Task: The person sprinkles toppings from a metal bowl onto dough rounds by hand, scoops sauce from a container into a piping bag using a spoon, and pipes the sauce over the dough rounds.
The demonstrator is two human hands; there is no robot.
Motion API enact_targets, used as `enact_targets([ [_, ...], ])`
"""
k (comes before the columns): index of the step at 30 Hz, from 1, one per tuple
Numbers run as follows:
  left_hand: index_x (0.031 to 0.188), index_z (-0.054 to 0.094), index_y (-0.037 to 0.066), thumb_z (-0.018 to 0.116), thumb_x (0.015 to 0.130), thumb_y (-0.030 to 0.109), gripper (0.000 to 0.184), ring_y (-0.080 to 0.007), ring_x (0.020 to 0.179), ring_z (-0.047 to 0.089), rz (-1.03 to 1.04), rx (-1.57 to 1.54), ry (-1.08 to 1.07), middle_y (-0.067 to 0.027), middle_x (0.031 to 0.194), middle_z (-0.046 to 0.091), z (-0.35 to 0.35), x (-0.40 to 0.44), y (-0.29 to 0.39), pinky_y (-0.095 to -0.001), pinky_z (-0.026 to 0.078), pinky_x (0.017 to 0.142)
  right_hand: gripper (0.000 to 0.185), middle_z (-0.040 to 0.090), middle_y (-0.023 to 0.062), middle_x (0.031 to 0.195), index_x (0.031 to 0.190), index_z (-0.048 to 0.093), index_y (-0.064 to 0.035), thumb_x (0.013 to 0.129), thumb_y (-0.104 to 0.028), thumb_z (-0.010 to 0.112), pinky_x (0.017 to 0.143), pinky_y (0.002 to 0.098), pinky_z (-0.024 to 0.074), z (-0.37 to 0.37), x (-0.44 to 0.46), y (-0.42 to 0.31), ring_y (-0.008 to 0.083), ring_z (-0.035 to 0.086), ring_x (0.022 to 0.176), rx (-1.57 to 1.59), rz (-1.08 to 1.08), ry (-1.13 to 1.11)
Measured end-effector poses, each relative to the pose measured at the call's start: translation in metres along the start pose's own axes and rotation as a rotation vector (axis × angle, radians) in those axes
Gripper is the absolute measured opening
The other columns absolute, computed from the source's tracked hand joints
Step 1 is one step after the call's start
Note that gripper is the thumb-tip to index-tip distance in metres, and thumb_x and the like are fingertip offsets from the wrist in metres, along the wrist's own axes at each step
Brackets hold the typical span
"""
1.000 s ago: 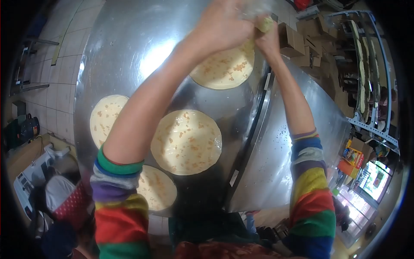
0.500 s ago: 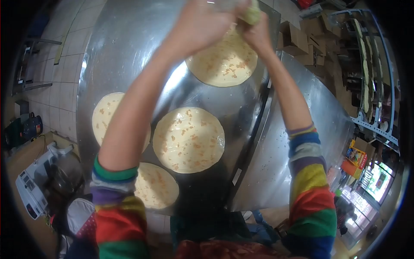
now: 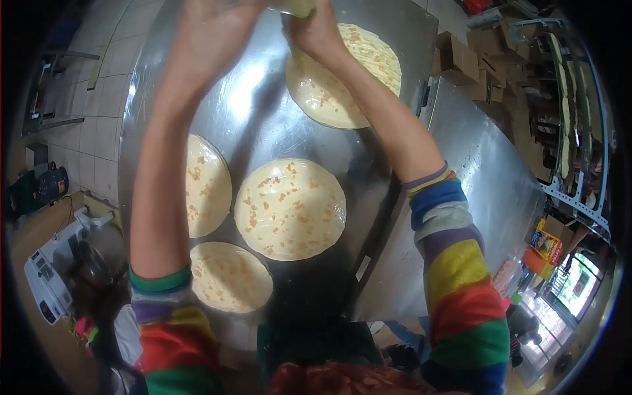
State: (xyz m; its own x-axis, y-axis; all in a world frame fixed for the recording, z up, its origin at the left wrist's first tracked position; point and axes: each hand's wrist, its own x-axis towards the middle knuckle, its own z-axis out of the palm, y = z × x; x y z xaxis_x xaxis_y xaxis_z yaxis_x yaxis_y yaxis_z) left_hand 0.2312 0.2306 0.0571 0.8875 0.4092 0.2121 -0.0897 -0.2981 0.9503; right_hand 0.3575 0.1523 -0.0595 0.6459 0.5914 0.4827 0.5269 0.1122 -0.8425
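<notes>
Both arms reach to the far end of a steel table (image 3: 263, 131). My right hand (image 3: 319, 31) is closed around a pale yellow-green object (image 3: 301, 6), cut off by the top edge, so its kind is unclear. Left of it is my left hand (image 3: 217, 36), with its fingers out of frame. Under my right forearm lies a round dough sheet (image 3: 316, 99) with brown bits; its upper right part looks ridged and yellower. A second round sheet (image 3: 289, 209) lies mid-table. Two more, one partly behind my left forearm (image 3: 208, 187) and one near the front (image 3: 232, 276), lie left.
A second steel surface (image 3: 474, 178) adjoins on the right, with a dark gap between. Cardboard boxes (image 3: 455, 59) and a metal rack (image 3: 579, 197) stand beyond it. At the lower left is a grey-white machine (image 3: 49, 280) beside the table.
Both hands have moved left with the yellow-green object, away from the far right dough sheet. More of that sheet's ridged upper right part shows.
</notes>
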Motion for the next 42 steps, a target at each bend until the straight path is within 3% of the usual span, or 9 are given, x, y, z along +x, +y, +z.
enact_targets([
  [3, 0.107, 0.067, 0.008, 0.061, 0.092, 0.022, 0.022, -0.0211, 0.103, 0.060, 0.130, -0.244, -0.167, -0.0115, 0.107, 0.066, 0.029, 0.002, -0.005, -0.0402, 0.049, 0.093, 0.017, 0.064, -0.0004, 0.077, 0.090, 0.065, -0.0022, 0.090, -0.009, 0.050, 0.054, 0.0287, 0.0443, -0.046, -0.009, 0.005, 0.0099, 0.057, 0.066, -0.057, 0.326, -0.053],
  [6, 0.109, 0.067, 0.009, 0.059, 0.090, 0.019, 0.023, -0.0294, 0.116, 0.054, -0.199, -0.073, -0.199, -0.0182, 0.121, 0.060, 0.075, 0.007, 0.027, -0.0473, 0.041, 0.102, 0.012, 0.066, 0.0086, 0.073, 0.089, 0.064, -0.0015, 0.081, 0.001, 0.056, 0.056, 0.0305, 0.0494, -0.129, -0.037, 0.000, 0.0152, 0.063, 0.065, -0.443, 0.080, -0.081],
  [10, 0.109, 0.067, 0.010, 0.062, 0.088, 0.025, 0.026, -0.0346, 0.120, 0.051, 0.167, -0.124, -0.198, -0.0199, 0.123, 0.058, 0.099, 0.009, 0.007, -0.0481, 0.037, 0.105, 0.017, 0.067, 0.0087, 0.075, 0.090, 0.065, -0.0017, 0.077, 0.003, 0.056, 0.063, 0.0313, 0.0508, -0.166, -0.050, 0.004, 0.0155, 0.063, 0.068, -0.770, -0.058, -0.139],
  [16, 0.106, 0.067, 0.007, 0.065, 0.087, 0.019, 0.022, -0.0210, 0.104, 0.061, -0.001, -0.307, -0.221, -0.0109, 0.107, 0.066, 0.027, 0.001, 0.004, -0.0400, 0.048, 0.095, 0.017, 0.063, -0.0040, 0.079, 0.090, 0.067, -0.0026, 0.089, -0.005, 0.050, 0.052, 0.0277, 0.0434, -0.047, -0.013, -0.004, 0.0089, 0.054, 0.064, 0.202, 0.322, -0.025],
  [20, 0.109, 0.066, 0.008, 0.063, 0.089, 0.018, 0.023, -0.0201, 0.099, 0.063, 0.103, -0.045, -0.059, -0.0087, 0.105, 0.067, -0.003, -0.004, -0.004, -0.0365, 0.051, 0.089, 0.026, 0.065, 0.0022, 0.074, 0.092, 0.069, -0.0025, 0.080, 0.003, 0.047, 0.054, 0.0317, 0.0460, 0.009, -0.003, -0.004, 0.0127, 0.059, 0.067, -0.077, -0.063, 0.023],
  [30, 0.113, 0.065, 0.009, 0.062, 0.080, 0.009, 0.033, -0.0322, 0.128, 0.044, 0.111, -0.099, -0.223, -0.0180, 0.136, 0.049, 0.088, -0.001, 0.010, -0.0470, 0.033, 0.109, 0.012, 0.066, 0.0094, 0.072, 0.088, 0.063, 0.0000, 0.077, -0.001, 0.059, 0.058, 0.0296, 0.0501, -0.152, -0.056, -0.012, 0.0173, 0.064, 0.067, -0.596, -0.012, -0.122],
  [37, 0.102, 0.068, 0.005, 0.061, 0.087, 0.013, 0.018, -0.0219, 0.100, 0.062, 0.101, -0.106, -0.134, -0.0128, 0.102, 0.067, 0.018, -0.015, 0.006, -0.0365, 0.050, 0.090, 0.032, 0.071, 0.0055, 0.086, 0.104, 0.070, -0.0064, 0.086, 0.001, 0.045, 0.055, 0.0282, 0.0463, -0.038, -0.015, -0.034, 0.0107, 0.059, 0.065, -0.117, 0.330, -0.196],
  [38, 0.100, 0.068, 0.005, 0.061, 0.089, 0.015, 0.016, -0.0191, 0.094, 0.064, 0.060, -0.050, -0.069, -0.0111, 0.096, 0.069, 0.010, -0.017, 0.012, -0.0350, 0.053, 0.085, 0.033, 0.071, 0.0103, 0.094, 0.107, 0.069, -0.0049, 0.084, 0.002, 0.045, 0.068, 0.0312, 0.0503, -0.010, -0.015, -0.003, 0.0155, 0.063, 0.078, 0.035, -0.083, -0.050],
  [42, 0.102, 0.067, 0.004, 0.062, 0.088, 0.010, 0.016, -0.0175, 0.089, 0.064, -0.060, -0.113, -0.060, -0.0094, 0.096, 0.068, 0.017, -0.016, 0.025, -0.0332, 0.053, 0.082, 0.029, 0.070, 0.0090, 0.089, 0.101, 0.066, -0.0003, 0.081, 0.004, 0.046, 0.073, 0.0335, 0.0498, -0.019, -0.021, -0.012, 0.0180, 0.064, 0.082, 0.070, -0.084, 0.002],
])
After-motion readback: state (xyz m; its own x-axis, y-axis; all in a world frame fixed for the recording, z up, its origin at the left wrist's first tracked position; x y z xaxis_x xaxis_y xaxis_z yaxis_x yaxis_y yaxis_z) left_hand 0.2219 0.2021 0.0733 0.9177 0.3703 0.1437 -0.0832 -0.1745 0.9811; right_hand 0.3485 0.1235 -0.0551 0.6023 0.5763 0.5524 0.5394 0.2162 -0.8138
